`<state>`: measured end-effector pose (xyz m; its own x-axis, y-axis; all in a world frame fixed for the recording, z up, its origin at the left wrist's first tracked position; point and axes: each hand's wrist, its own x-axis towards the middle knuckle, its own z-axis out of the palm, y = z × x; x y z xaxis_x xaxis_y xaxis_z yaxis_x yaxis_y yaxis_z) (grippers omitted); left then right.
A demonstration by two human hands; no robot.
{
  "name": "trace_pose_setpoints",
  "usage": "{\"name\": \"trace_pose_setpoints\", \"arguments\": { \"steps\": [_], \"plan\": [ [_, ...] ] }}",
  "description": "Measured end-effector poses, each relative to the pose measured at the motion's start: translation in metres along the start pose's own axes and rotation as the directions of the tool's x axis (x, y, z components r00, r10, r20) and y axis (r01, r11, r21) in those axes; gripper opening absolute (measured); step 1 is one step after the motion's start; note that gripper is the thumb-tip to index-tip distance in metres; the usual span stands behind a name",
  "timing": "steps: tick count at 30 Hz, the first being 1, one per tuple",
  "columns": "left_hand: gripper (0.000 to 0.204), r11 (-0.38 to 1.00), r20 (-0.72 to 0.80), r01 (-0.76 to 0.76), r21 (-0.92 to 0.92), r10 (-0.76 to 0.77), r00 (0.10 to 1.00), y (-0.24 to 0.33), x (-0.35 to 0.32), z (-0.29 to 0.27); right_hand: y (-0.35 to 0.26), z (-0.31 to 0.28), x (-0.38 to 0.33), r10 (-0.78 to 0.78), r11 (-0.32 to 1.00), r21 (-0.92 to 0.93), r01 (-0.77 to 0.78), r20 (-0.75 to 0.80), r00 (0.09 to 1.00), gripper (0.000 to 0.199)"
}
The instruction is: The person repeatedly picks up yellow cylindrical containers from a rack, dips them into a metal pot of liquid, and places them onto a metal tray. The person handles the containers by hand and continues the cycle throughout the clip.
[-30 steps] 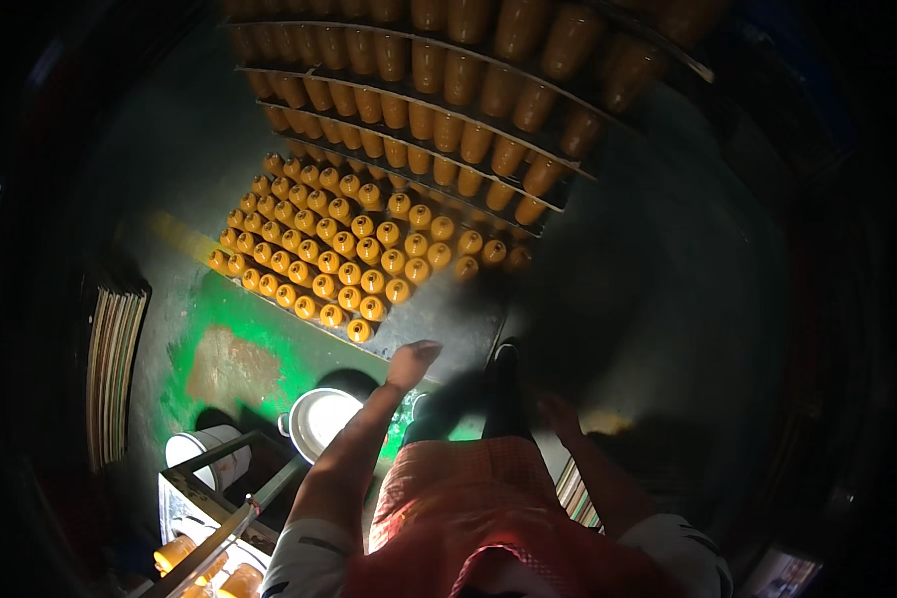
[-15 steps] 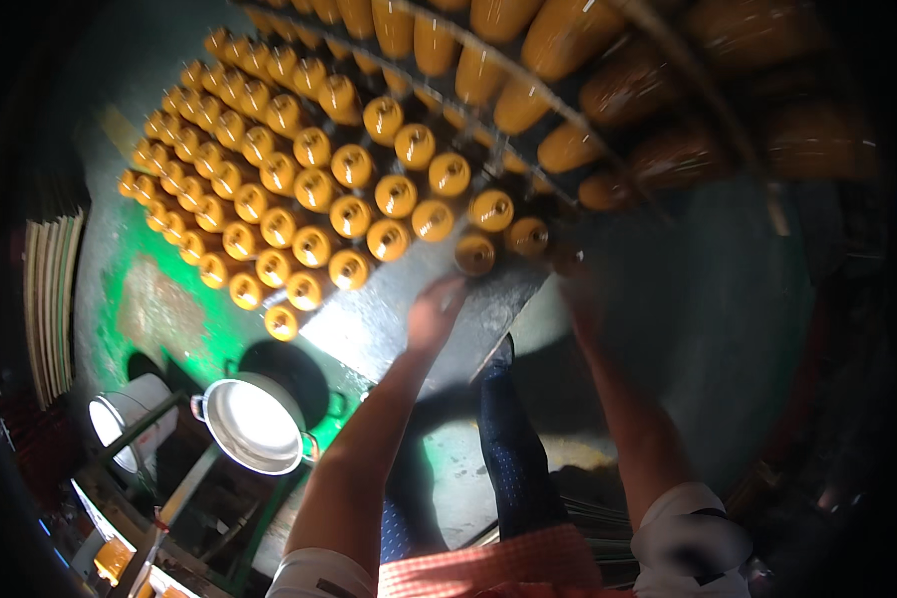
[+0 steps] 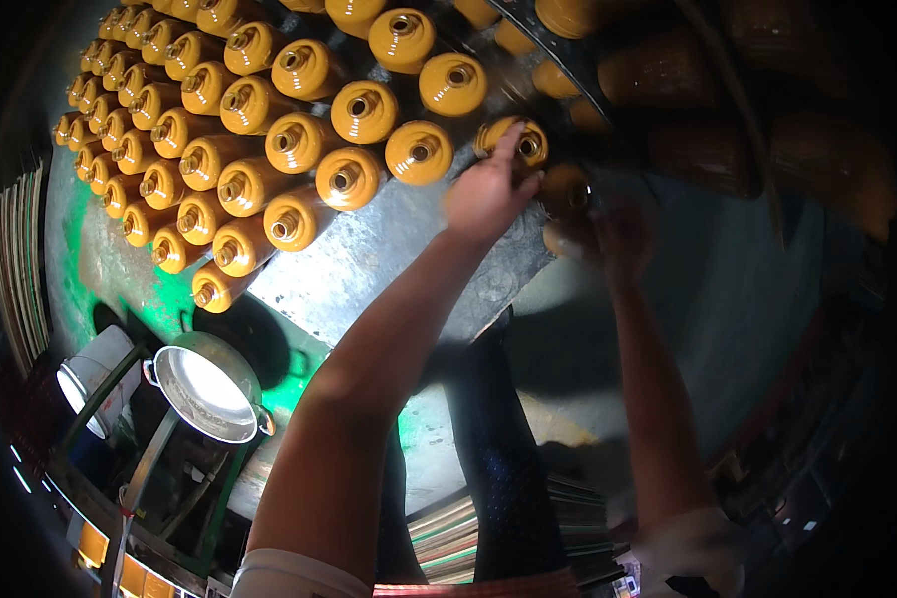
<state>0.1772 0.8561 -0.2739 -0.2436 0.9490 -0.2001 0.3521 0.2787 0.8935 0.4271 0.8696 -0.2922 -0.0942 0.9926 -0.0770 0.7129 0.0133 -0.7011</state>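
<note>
Many glossy mustard-yellow bottles point(image 3: 292, 148) with narrow open necks stand upright in slanting rows. My left hand point(image 3: 488, 194) is at the near right end of the rows. Its forefinger lies along the shoulder of one bottle point(image 3: 528, 145), with the thumb on the near side. Some yellow shows beneath this hand, mostly covered. Right of it, in shadow, is another bottle point(image 3: 565, 189), and a blurred yellow shape point(image 3: 568, 239) sits just below. My right hand point(image 3: 628, 234) is close beside these two, dim and smeared, its fingers not readable.
A rack with a curved dark bar point(image 3: 568, 70) and larger yellow forms stands at upper right. At lower left are a two-handled metal pot point(image 3: 209, 389), a white bucket point(image 3: 100, 379) and metal bars. A stack of thin boards point(image 3: 20, 264) lies at the left edge.
My view has come closer, so the bottles look larger and further left. My left hand has moved up and right onto a bottle. My right hand stays beside the shadowed bottles.
</note>
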Motion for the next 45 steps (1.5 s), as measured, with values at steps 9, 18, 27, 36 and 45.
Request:
{"name": "trace_pose_setpoints", "arguments": {
  "steps": [9,18,27,36,45],
  "plan": [
    [0.031,0.993,0.043,-0.117,0.019,0.116,0.992,-0.012,-0.016,-0.011,-0.042,0.017,-0.012,-0.123,0.991,0.074,0.115,0.115,0.986,0.029],
    [0.031,0.996,-0.036,0.025,-0.081,-0.028,0.999,-0.022,-0.199,-0.132,-0.083,0.019,-0.114,-0.037,0.998,0.054,0.012,0.503,0.864,0.034],
    [0.035,0.881,0.022,0.435,-0.187,-0.439,0.898,-0.1,-0.248,-0.194,-0.172,0.115,-0.152,0.113,0.989,0.006,-0.149,0.624,0.773,0.035],
    [0.036,0.944,-0.01,0.274,-0.185,-0.281,0.96,-0.135,-0.239,-0.197,-0.174,0.134,-0.162,-0.094,0.976,0.214,-0.034,0.561,0.823,0.034],
    [0.027,0.825,-0.442,0.148,-0.545,-0.433,0.786,-0.164,-0.225,-0.218,-0.156,0.119,-0.116,-0.05,0.939,0.34,-0.059,0.303,0.952,0.022]
  ]
}}
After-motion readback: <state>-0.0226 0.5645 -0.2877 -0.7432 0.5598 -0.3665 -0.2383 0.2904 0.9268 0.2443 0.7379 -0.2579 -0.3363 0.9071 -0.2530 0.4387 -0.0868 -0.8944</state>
